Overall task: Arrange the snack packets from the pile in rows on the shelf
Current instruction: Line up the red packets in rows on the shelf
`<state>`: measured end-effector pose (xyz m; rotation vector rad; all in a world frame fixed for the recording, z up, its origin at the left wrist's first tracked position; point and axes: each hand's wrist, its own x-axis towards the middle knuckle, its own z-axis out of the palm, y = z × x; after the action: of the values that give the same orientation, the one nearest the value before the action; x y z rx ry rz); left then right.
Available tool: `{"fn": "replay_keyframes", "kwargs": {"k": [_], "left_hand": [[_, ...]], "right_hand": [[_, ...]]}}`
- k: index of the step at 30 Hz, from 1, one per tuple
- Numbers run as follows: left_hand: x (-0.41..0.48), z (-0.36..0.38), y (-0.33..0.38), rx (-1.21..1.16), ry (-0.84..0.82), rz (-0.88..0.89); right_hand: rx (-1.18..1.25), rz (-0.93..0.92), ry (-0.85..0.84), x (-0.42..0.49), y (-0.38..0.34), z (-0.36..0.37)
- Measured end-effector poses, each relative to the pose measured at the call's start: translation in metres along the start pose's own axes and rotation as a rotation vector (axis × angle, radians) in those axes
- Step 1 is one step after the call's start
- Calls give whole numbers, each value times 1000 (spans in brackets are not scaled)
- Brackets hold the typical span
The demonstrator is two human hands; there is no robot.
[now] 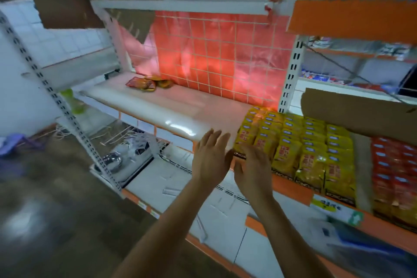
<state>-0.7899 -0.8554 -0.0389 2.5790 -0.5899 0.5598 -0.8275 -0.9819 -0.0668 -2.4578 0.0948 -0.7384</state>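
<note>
Several rows of yellow snack packets (pixel 300 146) stand upright on the right part of the white shelf (pixel 158 106). My right hand (pixel 252 165) lies with straight fingers against the front of the leftmost yellow row. My left hand (pixel 211 158) is flat and open just left of that row, at the shelf's front edge, holding nothing. A small pile of loose red and yellow packets (pixel 149 83) lies at the back left of the shelf, against the red tiled backing.
Red packets (pixel 394 176) fill the shelf further right, beside a cardboard flap (pixel 361 115). A lower white shelf (pixel 180 189) juts out beneath my forearms. A slotted upright (pixel 56 97) stands at the left. Metal utensils (pixel 112 160) lie low left.
</note>
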Motion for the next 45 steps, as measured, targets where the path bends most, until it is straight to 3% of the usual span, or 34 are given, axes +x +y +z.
{"fn": "replay_keyframes", "kwargs": {"k": [4,9,17,26,30,37,45], "left_hand": [[9,-5,-52,-6,12,-122],[34,-3,-127,31,47,-151],[111,-15,-258,138,-11,-233],[179,-8,-357,138,-120,-357],[215,-1,-403,160,-138,-304],[289,12,-472,106,-53,-157],[340,36,-513,107,-276,-125]], "right_hand": [[9,-13,-52,22,-40,41],[29,34,-146,66,-71,102],[85,39,-217,164,-127,215],[-5,48,-299,246,-158,301],[-5,112,-289,284,-174,335],[-53,33,-297,366,-206,394],[-188,131,-379,406,-193,451]]}}
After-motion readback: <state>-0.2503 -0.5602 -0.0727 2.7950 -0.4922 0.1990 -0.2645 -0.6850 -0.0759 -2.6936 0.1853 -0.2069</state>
